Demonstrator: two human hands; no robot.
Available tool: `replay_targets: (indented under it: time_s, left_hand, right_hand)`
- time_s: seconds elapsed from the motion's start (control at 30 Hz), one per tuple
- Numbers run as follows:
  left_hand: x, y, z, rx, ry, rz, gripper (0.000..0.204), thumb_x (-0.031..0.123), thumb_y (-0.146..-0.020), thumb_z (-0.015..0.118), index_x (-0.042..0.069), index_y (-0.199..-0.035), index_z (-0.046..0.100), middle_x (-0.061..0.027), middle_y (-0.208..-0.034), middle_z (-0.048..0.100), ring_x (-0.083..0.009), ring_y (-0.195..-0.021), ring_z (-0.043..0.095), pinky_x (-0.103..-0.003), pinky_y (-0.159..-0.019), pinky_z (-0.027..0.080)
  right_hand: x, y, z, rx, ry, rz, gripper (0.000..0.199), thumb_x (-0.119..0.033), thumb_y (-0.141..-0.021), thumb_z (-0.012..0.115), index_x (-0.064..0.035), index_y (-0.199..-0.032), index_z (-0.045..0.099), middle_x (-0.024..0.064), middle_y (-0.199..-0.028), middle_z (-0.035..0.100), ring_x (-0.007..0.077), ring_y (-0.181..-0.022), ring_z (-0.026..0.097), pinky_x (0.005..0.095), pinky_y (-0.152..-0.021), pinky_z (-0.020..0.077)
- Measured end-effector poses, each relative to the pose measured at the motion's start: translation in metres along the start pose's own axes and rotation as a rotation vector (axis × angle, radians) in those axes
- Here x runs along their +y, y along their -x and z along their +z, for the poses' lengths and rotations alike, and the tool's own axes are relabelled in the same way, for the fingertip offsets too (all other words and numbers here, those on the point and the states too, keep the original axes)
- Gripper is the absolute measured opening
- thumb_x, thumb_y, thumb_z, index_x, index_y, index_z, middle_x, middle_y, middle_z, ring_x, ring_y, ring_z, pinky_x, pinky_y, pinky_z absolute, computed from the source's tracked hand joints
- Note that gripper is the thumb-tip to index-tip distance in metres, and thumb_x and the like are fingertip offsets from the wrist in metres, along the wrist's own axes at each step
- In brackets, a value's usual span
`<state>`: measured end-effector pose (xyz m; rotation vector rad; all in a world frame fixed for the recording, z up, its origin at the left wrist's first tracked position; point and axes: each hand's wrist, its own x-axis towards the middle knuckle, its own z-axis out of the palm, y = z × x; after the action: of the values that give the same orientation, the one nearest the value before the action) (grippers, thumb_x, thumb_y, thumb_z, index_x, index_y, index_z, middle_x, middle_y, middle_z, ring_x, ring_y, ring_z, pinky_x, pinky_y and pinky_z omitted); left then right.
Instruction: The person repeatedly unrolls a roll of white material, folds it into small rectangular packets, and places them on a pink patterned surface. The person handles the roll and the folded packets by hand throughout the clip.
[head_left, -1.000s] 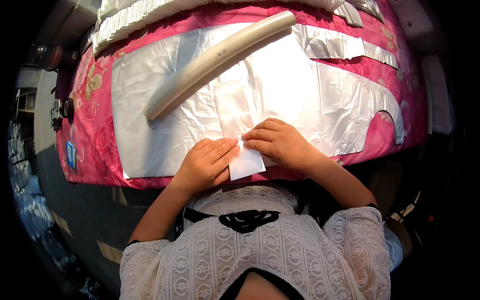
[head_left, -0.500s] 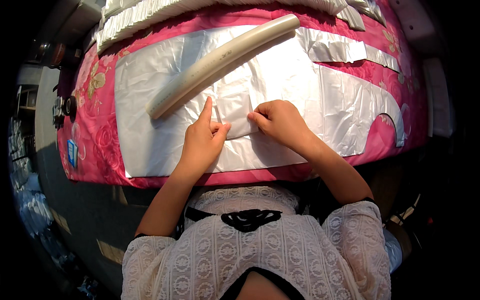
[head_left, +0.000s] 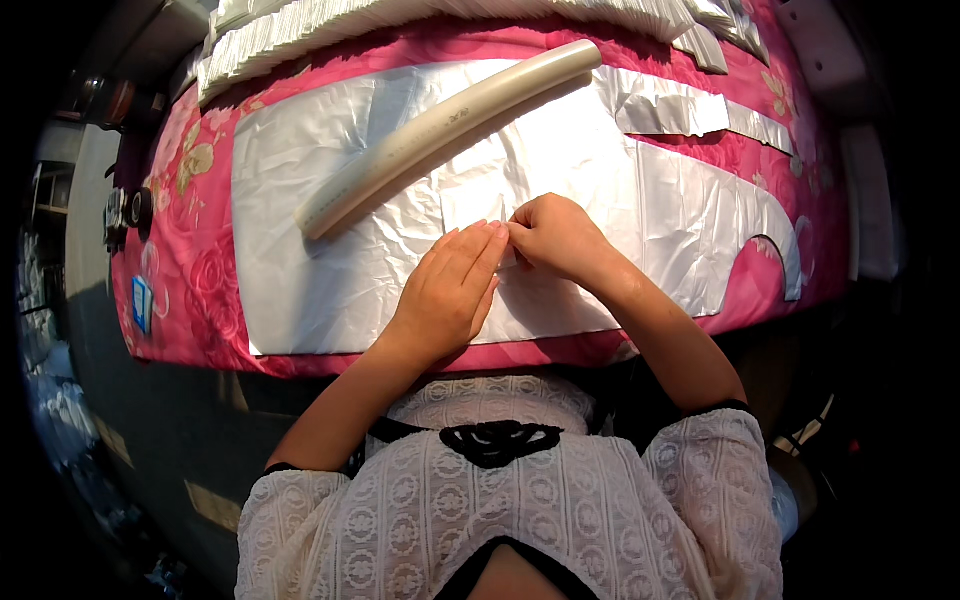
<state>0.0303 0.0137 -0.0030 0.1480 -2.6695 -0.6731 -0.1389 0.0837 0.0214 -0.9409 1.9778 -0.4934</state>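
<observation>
A small white sheet (head_left: 470,195) is laid on a large silvery sheet (head_left: 330,270) in the middle of the table (head_left: 200,160), which is covered with a pink flowered cloth. The left hand (head_left: 450,290) is pressed flat on the sheet, fingers together. The right hand (head_left: 555,235) is curled, and its grip is pinched on the sheet's near edge, partly hidden by both hands. A long cream tube (head_left: 440,130) is placed just behind, diagonally. White strips (head_left: 660,105) are seen at the right, and stacked white pieces (head_left: 330,25) along the far edge.
</observation>
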Motion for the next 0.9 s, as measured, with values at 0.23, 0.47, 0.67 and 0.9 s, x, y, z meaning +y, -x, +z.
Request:
replay_targets:
  time_s: [0.23,0.47,0.67,0.9]
  left_hand:
    - [-0.001,-0.012,0.021,-0.249,-0.214,-0.319,0.1,0.048,-0.066,0.067,-0.005,-0.138,0.021,-0.0225,-0.145,0.016,-0.0323,-0.137,0.012,-0.044,-0.111,0.009]
    - [0.0,-0.011,0.028,-0.277,-0.323,-0.339,0.111,0.059,-0.063,0.063,-0.009,-0.138,0.016,-0.024,-0.146,0.01,-0.032,-0.138,0.005,-0.043,-0.111,0.001]
    - [0.001,-0.01,0.021,-0.152,-0.149,-0.281,0.113,0.051,-0.065,0.068,-0.006,-0.14,0.005,-0.0259,-0.146,0.004,-0.0365,-0.137,0.001,-0.049,-0.109,0.003]
    - [0.023,0.05,-0.025,0.017,0.642,-0.516,0.05,0.012,-0.082,0.061,-0.003,-0.126,0.042,-0.0206,-0.123,0.05,-0.0256,-0.109,0.054,-0.035,-0.093,0.043]
  right_hand:
    - [0.0,-0.001,0.002,0.017,0.018,0.005,0.028,-0.025,-0.077,0.055,-0.0002,-0.068,0.065,0.0158,-0.06,0.061,0.032,-0.06,0.061,0.0399,-0.062,0.0486]
    - [0.008,0.019,0.017,0.226,0.097,-0.155,0.023,-0.024,-0.074,0.063,-0.0007,-0.071,0.063,0.0133,-0.063,0.062,0.0253,-0.058,0.061,0.0338,-0.057,0.0468]
    - [0.011,0.034,0.01,0.235,0.373,-0.124,0.018,-0.019,-0.071,0.065,-0.0033,-0.078,0.061,0.0117,-0.066,0.061,0.029,-0.066,0.06,0.0373,-0.062,0.0473]
    - [-0.008,0.01,0.028,0.522,0.491,-0.778,0.032,-0.014,-0.076,0.063,-0.0034,-0.105,0.055,0.0127,-0.11,0.056,0.0282,-0.104,0.051,0.0383,-0.09,0.0392]
